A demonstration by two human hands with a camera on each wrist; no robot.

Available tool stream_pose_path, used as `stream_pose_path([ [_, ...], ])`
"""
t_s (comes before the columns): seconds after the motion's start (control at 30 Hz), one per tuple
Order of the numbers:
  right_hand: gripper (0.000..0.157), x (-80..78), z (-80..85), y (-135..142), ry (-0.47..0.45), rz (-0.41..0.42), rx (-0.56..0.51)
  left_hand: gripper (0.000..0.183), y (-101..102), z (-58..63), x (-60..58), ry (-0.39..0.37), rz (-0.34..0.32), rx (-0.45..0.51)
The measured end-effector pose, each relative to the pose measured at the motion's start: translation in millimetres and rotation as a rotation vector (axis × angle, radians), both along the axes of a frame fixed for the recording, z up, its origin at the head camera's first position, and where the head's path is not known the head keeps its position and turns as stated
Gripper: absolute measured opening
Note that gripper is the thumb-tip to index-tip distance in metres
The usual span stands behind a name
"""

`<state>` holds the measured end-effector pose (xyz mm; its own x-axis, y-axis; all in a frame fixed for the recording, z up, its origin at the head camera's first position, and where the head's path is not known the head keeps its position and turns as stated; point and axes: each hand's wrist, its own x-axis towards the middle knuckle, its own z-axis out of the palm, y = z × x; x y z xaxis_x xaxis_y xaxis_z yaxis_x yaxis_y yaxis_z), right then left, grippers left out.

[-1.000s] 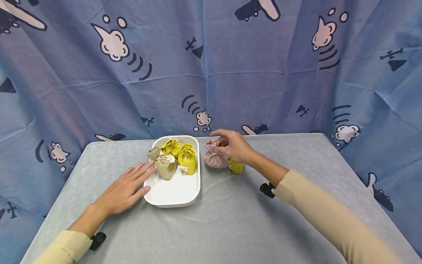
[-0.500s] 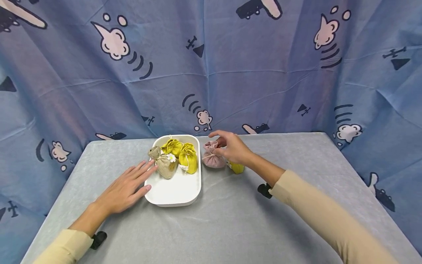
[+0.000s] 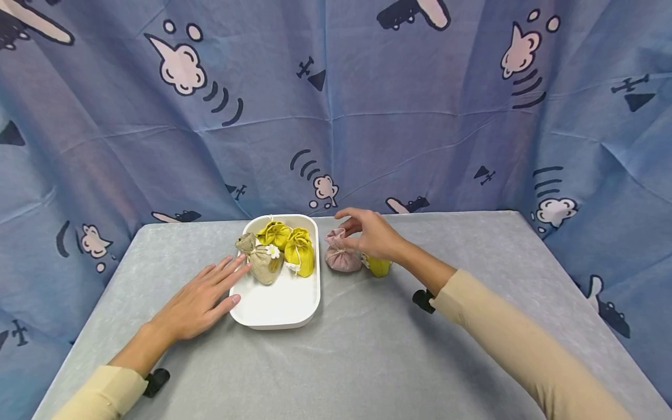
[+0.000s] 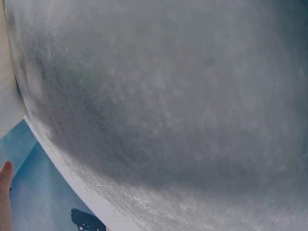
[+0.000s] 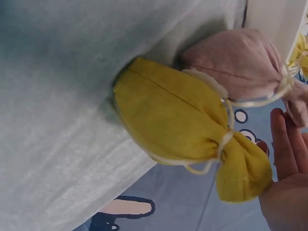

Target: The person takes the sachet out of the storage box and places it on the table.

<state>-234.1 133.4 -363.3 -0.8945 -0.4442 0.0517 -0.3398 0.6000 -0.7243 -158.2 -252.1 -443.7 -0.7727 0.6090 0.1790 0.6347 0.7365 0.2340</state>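
Observation:
My right hand [image 3: 375,233] pinches the gathered neck of a pink drawstring pouch [image 3: 343,259] just right of the white tray. Thumb and fingers meet at its top while the index finger stretches out above. Partly under that hand stands a yellow pouch [image 3: 378,266], seen large in the right wrist view as a tied yellow pouch [image 5: 168,113]. My left hand [image 3: 196,306] lies flat with spread fingers, their tips at the left rim of the tray [image 3: 275,309]. In the tray are a beige pouch [image 3: 265,265] with a daisy and two yellow pouches [image 3: 299,256].
A grey cloth covers the table [image 3: 357,361]. Behind it hangs a blue patterned curtain [image 3: 409,134]. The left wrist view shows mostly the table cloth [image 4: 168,96], with a sliver of a finger at the lower left.
The pink pouch has shifted slightly left, then right and a little toward me, along with my right hand. My left hand and the tray stay put.

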Motion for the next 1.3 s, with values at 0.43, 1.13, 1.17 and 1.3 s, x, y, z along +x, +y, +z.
stream_pose_path([
  [0.43, 0.051, 1.8, 17.2, -22.1, 0.04, 0.088, -0.06, 0.06, -0.3, -1.0, 0.1, -0.002, 0.003, -0.007],
  [1.13, 0.063, -1.5, 7.7, -57.1, -0.068, 0.144, -0.072, 0.061, -1.7, -0.5, -0.7, -0.02, 0.014, -0.017],
  [1.17, 0.063, -1.9, 7.2, -58.5, -0.071, 0.144, -0.067, 0.061, -1.7, -0.4, -0.9, -0.024, 0.015, -0.018],
  [1.3, 0.064, -4.1, 5.4, -64.6, -0.079, 0.153, -0.054, 0.061, -2.1, -0.7, -1.3, -0.033, 0.017, -0.022],
])
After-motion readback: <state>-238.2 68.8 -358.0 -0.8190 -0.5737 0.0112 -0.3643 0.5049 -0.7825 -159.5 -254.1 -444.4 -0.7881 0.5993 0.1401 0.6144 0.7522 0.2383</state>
